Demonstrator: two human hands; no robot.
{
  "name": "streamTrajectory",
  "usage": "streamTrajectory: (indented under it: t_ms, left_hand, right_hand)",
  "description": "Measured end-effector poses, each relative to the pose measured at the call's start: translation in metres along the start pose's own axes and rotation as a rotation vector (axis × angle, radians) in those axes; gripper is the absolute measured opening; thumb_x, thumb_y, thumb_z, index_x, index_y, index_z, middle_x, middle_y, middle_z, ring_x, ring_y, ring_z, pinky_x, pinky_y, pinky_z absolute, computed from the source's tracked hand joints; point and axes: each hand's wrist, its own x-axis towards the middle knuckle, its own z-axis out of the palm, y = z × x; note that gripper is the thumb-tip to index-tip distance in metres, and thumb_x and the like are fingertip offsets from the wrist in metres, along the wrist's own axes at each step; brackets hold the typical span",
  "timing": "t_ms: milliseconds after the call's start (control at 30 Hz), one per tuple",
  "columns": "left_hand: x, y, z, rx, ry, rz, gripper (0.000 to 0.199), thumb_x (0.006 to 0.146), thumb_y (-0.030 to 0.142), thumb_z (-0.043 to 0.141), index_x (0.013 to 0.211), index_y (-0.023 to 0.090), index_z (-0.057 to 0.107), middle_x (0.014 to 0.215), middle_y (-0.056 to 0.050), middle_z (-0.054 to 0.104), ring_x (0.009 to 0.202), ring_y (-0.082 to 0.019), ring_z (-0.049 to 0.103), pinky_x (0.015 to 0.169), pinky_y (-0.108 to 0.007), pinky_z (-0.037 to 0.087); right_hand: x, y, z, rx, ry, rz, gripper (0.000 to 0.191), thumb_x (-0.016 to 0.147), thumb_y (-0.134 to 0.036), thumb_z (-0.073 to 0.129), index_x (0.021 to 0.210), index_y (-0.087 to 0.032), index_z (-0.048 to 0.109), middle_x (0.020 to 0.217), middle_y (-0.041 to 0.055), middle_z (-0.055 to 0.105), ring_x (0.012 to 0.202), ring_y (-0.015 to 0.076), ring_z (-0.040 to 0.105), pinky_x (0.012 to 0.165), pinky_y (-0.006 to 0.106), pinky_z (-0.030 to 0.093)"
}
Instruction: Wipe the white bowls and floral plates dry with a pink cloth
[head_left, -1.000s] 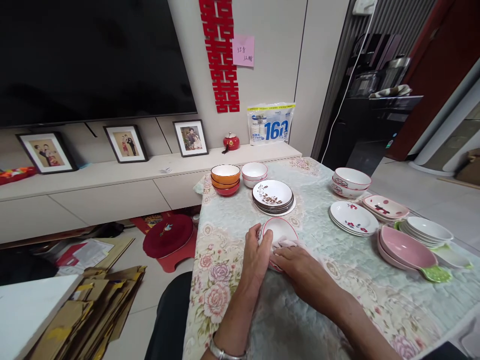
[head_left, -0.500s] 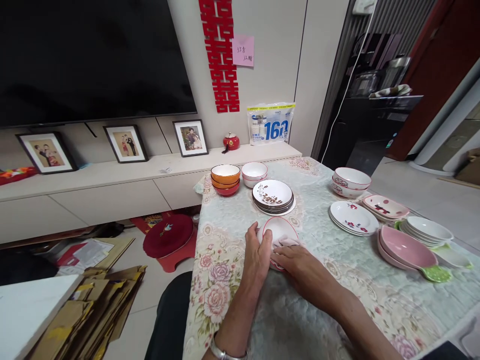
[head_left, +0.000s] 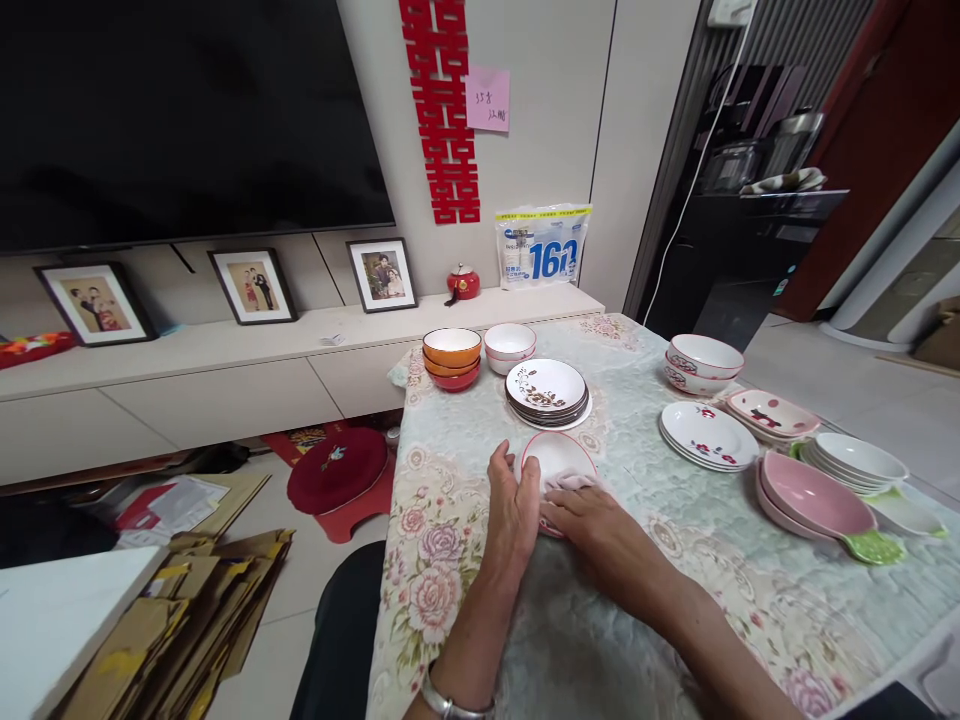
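A white bowl with a red rim [head_left: 551, 452] is in front of me on the tablecloth. My left hand [head_left: 514, 505] grips the bowl's left side, thumb at the rim and fingers around the outside. A pale, crumpled cloth [head_left: 574, 483] lies against the bowl's inside and right rim. It sits under the fingers of my right hand [head_left: 589, 525], which press it to the bowl; its fingertips are partly hidden. Just beyond the bowl stands a stack of plates with brown flowers [head_left: 546, 385].
Orange and red bowls [head_left: 451, 350] and pink-rimmed bowls [head_left: 510, 342] stand at the back left. To the right are flowered plates [head_left: 709, 436], deep bowls [head_left: 703, 360], pink dishes [head_left: 817, 490] and small white bowls [head_left: 861, 458]. A red stool [head_left: 339, 475] is left of the table.
The cloth has shifted slightly within the bowl under my right hand. My left hand keeps its hold on the bowl, nearly still.
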Motion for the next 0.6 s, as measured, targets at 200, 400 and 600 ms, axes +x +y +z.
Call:
streamTrajectory:
  t_ms: [200,400,600]
  left_hand:
    - [-0.014,0.001,0.007,-0.014,-0.012,0.093,0.070,0.088,0.040,0.049,0.144,0.006,0.024,0.148,-0.024,0.032,0.140,-0.028,0.031,0.114,-0.039,0.026]
    - [-0.002,-0.004,0.003,-0.015,0.008,0.026,0.065,0.090,0.039,0.043,0.143,0.008,0.025,0.141,-0.022,0.039,0.132,-0.029,0.042,0.110,-0.040,0.031]
    - [0.002,-0.007,0.000,0.001,0.017,0.024,0.067,0.090,0.044,0.044,0.143,0.009,0.024,0.134,-0.020,0.044,0.124,-0.027,0.048,0.106,-0.039,0.035]
  right_hand:
    - [-0.001,-0.009,0.004,0.167,0.055,0.192,0.025,0.090,-0.011,0.041,0.099,-0.019,0.063,0.094,0.0055,0.070,0.086,0.0187,0.063,0.078,0.030,0.047]
    - [0.001,-0.008,0.000,0.319,0.056,-0.048,0.053,0.079,-0.002,0.043,0.127,-0.022,0.052,0.127,0.0068,0.061,0.113,0.0200,0.057,0.095,0.033,0.045]
    - [-0.003,0.003,0.012,-0.134,0.035,0.061,0.042,0.083,0.000,0.044,0.114,-0.021,0.064,0.116,0.0110,0.066,0.109,0.0244,0.059,0.099,0.045,0.041]
